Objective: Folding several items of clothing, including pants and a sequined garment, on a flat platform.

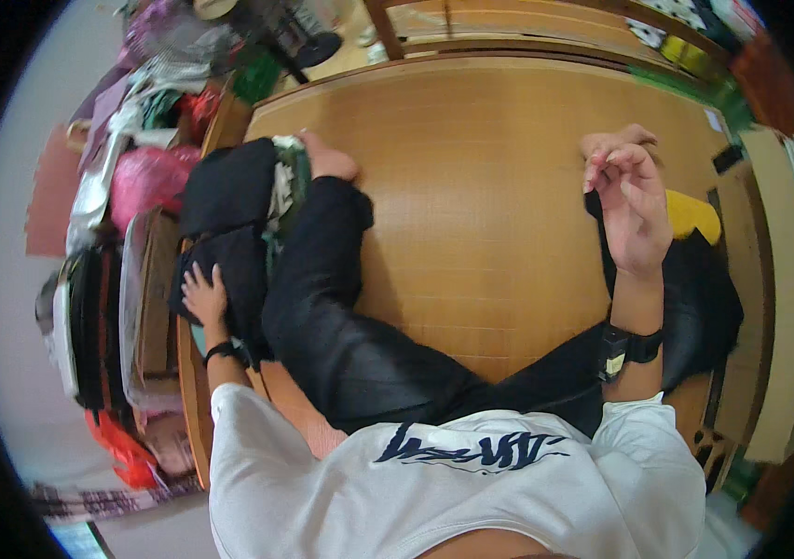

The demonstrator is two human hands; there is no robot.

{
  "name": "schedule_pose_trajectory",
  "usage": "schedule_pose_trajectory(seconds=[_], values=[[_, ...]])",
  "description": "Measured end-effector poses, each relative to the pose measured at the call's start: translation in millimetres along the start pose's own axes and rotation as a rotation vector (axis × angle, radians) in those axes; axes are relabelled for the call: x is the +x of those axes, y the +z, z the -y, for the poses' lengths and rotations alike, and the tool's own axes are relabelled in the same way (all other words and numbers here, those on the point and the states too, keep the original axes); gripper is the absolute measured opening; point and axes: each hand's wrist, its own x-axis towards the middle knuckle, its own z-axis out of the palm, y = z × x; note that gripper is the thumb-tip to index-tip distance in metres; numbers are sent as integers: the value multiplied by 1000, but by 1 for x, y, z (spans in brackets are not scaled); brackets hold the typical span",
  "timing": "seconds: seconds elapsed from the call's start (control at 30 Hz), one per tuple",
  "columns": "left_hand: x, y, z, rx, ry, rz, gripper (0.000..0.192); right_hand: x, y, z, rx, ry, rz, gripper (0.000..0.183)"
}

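My left hand (205,297) lies on a pile of folded black cloth (229,189) at my left, fingers spread and gripping nothing. Green-and-white patterned fabric (286,192) shows along the pile's side, next to my bare left foot (330,159). Above my right leg, my right hand (629,209) is raised with the palm showing. Its fingers are loosely bent and nothing is seen in it. A black band with a small box (614,356) sits on the right wrist. Partly behind that hand is my right foot (603,143).
I sit on a wooden bed platform (439,209) with a raised side board (194,405). Along the left stand a pink plastic bag (149,183), a clear storage box (133,307) and a red bag (121,451). A yellow item (696,216) and cardboard (778,293) lie at the right.
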Motion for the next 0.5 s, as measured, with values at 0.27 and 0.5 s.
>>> schedule_pose_trajectory(seconds=[0.27,0.5], values=[[38,-3,23,-119,137,329,66,-80,-31,128,30,133,75,35],[-55,-186,-135,-1333,533,718,46,-160,-49,284,-354,-4,-206,35]])
